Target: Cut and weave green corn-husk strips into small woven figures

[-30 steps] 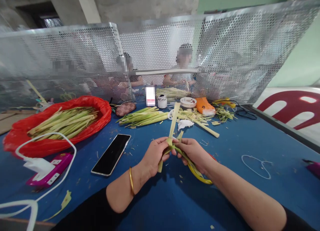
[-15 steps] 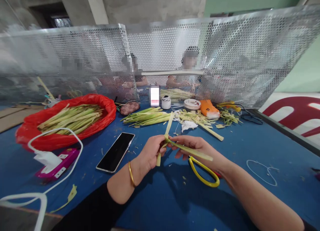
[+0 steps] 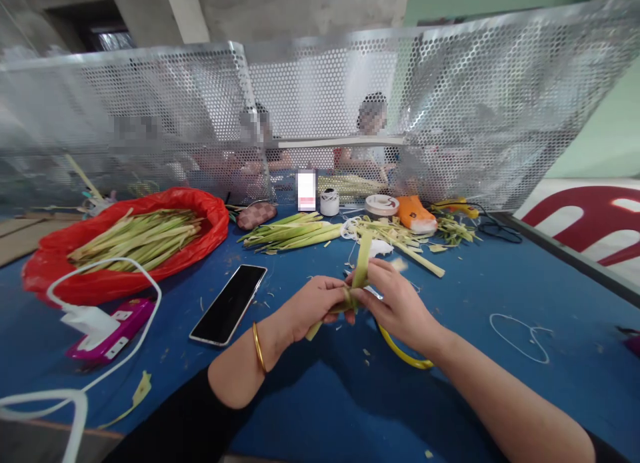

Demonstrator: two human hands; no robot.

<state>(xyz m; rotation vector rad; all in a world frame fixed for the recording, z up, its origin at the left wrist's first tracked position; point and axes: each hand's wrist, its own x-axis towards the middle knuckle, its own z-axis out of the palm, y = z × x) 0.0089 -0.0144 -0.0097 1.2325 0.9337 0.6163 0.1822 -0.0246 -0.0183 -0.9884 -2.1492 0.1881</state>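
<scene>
Left grip (image 3: 313,306): mine, bare, thumb and fingers pinched narrow. Right grip (image 3: 400,306): mine, likewise pinched, just beside the left. Held by both: one leaf strip (image 3: 364,259), pale green, flat and ribbon-like, gathered into a small fold between my fingertips, one end standing up, a short tail hanging below my left fingers.

Hazards, in my judgement: fibres splitting lengthwise if I tug sharply at the fold; the fold slackening if either thumb lifts; my right wrist catching the yellow handle (image 3: 415,363), a smooth curved loop beneath it, partly hidden.

Bench (image 3: 310,409): matt blue, littered with leaf crumbs. Phone (image 3: 227,306): dark glass slab, left of my hands. Power strip (image 3: 135,314): glossy purple, white plug inserted. Bag (image 3: 213,216): crinkled red plastic, rolled rim, filled with long dry leaves (image 3: 140,239). Leaf bundle (image 3: 295,234): fresher green, tapering. Packet (image 3: 414,213): orange, soft. Jar (image 3: 329,203): white, rounded. Partition (image 3: 320,83): perforated metal, co-workers seen blurrily through it.
</scene>
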